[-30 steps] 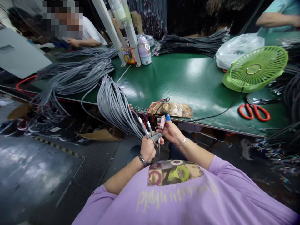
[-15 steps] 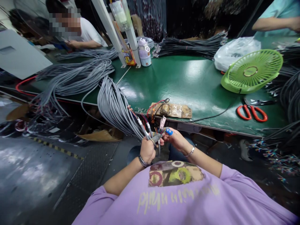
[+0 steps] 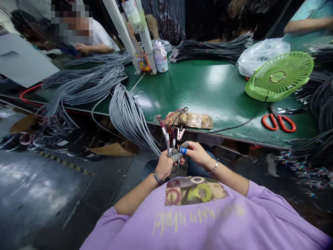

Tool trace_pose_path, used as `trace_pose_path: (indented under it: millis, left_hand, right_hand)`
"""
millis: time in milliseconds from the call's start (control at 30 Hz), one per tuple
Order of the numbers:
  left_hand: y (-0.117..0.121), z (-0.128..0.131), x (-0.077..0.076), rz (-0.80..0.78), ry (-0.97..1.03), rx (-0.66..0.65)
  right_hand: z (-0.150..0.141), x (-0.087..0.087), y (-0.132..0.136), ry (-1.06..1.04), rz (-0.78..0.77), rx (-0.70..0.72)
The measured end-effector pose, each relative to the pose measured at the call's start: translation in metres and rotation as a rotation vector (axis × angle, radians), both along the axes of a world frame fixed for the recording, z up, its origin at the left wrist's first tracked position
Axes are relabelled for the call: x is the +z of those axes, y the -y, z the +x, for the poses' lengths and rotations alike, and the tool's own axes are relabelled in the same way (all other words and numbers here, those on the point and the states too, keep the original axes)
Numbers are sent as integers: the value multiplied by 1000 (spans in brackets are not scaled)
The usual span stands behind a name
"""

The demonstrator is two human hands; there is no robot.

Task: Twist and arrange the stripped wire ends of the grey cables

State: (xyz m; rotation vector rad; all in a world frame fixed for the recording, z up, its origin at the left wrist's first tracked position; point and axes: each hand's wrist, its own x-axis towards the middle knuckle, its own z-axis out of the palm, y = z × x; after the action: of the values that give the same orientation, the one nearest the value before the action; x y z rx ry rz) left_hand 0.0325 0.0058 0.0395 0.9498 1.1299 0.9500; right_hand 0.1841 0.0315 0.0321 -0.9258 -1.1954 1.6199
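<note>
My left hand (image 3: 165, 164) is closed around grey cables (image 3: 168, 145) whose ends stand up above the fist, with white sleeves and thin reddish wires at their tips. Grey finger covers wrap some of my fingertips. My right hand (image 3: 196, 152), with a blue wrap on one finger, meets the left at the cables, its fingers pinched together; what lies between them is too small to make out. Just beyond the hands, a pink clip (image 3: 180, 133) sits at the table's edge, beside a tape-wrapped wooden block (image 3: 196, 120).
A thick grey cable bundle (image 3: 127, 111) drapes over the green table (image 3: 187, 86) edge at left. Red-handled scissors (image 3: 279, 121), a green fan (image 3: 279, 76) and a plastic bag (image 3: 262, 55) lie to the right. A purple bottle (image 3: 160, 57) stands by the post. Two people sit across the table.
The cable ends in my left hand have swung more upright. My right hand's fingers have shifted slightly lower against the cables, and the clip now shows apart from the hands.
</note>
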Motion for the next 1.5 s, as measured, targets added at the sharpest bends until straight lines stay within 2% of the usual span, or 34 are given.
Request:
trace_pose_path:
  millis: [133,200,433,667,1000,1133,1333,1433,1500]
  left_hand:
    - [-1,-4,3,-45,-43,-130]
    - [0,-4,4,-41,-37,-106]
    - [-2,1,5,-36,45,92]
    - [-6,1,6,-51,80,163]
    - [-4,0,3,-57,56,92]
    - [-4,1,2,-38,33,75]
    - [-4,3,3,-17,37,95]
    - [-4,1,6,-10,72,100]
    - [-5,-1,8,-19,112,99]
  right_hand:
    - [7,4,-5,80,24,127]
    - [6,6,-5,94,28,113]
    - [-1,1,-4,74,-4,-82]
    - [1,-2,-3,74,-27,-85]
    - [-6,7,-10,9,-47,6]
    - [-10,8,-9,32,-23,-37]
    - [-12,0,-2,8,-47,-104]
    - [-7,-5,-6,-61,-110,-78]
    - [-3,-8,-13,-164,-222,-100]
